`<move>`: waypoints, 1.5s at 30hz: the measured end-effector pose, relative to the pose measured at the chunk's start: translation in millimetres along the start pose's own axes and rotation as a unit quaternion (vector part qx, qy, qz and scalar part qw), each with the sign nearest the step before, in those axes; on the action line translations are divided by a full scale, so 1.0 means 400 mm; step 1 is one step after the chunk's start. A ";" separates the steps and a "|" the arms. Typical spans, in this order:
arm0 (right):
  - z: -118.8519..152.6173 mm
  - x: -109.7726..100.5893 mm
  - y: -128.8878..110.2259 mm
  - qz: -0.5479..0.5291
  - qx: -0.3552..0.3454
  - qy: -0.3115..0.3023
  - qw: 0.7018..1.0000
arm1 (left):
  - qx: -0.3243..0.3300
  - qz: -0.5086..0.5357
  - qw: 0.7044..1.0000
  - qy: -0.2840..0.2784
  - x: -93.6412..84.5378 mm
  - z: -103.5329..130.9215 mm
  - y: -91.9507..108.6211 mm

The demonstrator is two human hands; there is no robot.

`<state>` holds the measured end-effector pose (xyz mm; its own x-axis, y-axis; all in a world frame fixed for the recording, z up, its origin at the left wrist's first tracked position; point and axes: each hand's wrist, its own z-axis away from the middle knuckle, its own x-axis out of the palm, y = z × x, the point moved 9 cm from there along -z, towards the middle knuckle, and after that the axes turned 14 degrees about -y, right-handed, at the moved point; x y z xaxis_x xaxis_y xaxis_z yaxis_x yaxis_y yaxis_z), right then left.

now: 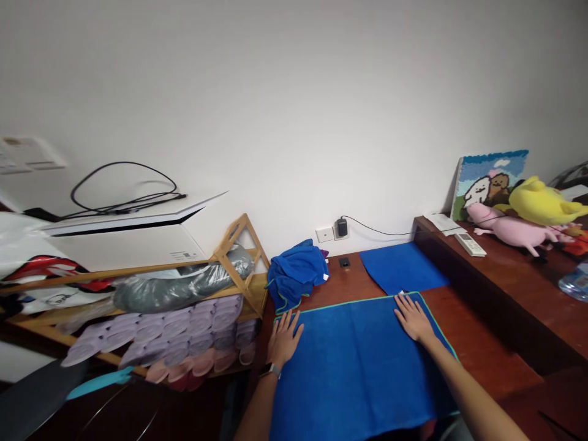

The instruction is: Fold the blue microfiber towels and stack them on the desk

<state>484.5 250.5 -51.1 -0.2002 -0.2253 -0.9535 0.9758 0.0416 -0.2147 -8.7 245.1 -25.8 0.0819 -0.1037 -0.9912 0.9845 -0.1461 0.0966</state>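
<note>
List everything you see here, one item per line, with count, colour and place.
Spread towel: one, blue, green-edged, on the table
Flat cloth: one, blue, behind the towel
Crumpled cloth pile: one, mostly blue, back left of table
Table: one, red-brown, below the cloths
Charger: one, black, plugged in at the wall
Remote: one, white, on the right ledge
Paper: white, beside it
Picture: one, multicoloured, against the wall
Large plush toys: two, yellow and pink, before the picture
Bottle: one, clear, far right
Box: one, white, left
Cable: black, on the box
Rack: one, wooden, left
Slippers: many, lilac and pink, on the rack
Left hand, right hand: on the towel
</note>
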 end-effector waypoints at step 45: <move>0.191 -0.019 0.070 -0.046 0.049 0.056 0.996 | 0.033 0.028 0.999 -0.010 -0.010 0.187 0.173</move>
<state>520.0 178.9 -33.5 -0.2914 -0.1135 -0.9498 0.9559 -0.0713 -0.2848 47.7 161.7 -8.5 0.1325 -0.1332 -0.9822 0.9663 -0.2032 0.1579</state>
